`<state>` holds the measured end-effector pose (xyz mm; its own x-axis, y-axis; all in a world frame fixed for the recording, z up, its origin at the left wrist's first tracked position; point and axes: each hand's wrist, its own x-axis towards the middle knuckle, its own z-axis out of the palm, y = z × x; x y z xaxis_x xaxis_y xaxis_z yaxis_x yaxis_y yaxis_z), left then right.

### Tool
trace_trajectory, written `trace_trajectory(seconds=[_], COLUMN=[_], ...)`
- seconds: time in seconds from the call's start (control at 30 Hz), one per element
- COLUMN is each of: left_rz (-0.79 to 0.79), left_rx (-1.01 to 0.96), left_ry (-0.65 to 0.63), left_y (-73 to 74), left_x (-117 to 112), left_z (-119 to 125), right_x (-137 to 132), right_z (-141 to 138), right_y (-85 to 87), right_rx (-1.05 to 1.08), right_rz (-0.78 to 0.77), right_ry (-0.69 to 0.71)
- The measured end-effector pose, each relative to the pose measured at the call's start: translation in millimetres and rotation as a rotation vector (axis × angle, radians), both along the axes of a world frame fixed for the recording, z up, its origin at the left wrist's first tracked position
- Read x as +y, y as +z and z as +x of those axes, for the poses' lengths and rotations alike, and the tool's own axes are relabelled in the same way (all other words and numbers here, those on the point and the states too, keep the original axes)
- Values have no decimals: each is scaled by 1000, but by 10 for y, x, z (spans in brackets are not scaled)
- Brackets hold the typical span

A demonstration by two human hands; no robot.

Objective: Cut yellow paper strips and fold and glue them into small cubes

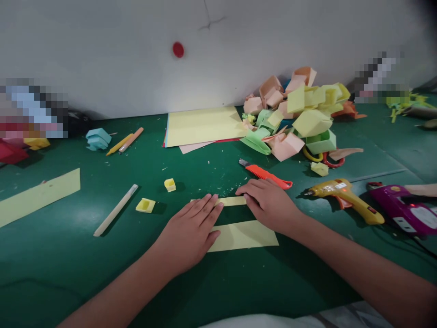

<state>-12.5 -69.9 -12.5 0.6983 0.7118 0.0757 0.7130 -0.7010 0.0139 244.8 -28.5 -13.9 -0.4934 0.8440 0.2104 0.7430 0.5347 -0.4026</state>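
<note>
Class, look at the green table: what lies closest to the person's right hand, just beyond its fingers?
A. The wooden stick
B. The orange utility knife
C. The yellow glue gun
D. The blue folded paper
B: the orange utility knife lies just past the fingertips of the right hand, which presses on the yellow paper strip; the yellow glue gun sits farther right.

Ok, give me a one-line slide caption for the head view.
Left hand and right hand press flat on a yellow paper strip on the green mat, orange utility knife just beyond.
</note>
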Motion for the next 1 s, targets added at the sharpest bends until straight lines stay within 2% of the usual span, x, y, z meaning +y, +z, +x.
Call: trace_trajectory(seconds=[0.2,0.37,0.5,0.63,0.8,1.0], left_rz=[-93,-89,-85,-79,-66,-52], left_rx=[-25,-29,-36,-48,-47,-32], left_ry=[27,16,14,14,5,11], left_y=[21,11,9,-3,-13,-20], left_x=[-50,-71,-80,-82,-80,-86], left_z=[6,7,18,21,21,32], right_x=[25,-7,-92,-188,-267,-309], right_z=[11,8,-32,-87,-100,-82], right_y=[-5,17,84,108,31,-8], right_rx=[-29,-94,-83,-144,-257,-290], right_rz=[37,247,383,317,150,78], right_ry=[25,65,225,361,360,379])
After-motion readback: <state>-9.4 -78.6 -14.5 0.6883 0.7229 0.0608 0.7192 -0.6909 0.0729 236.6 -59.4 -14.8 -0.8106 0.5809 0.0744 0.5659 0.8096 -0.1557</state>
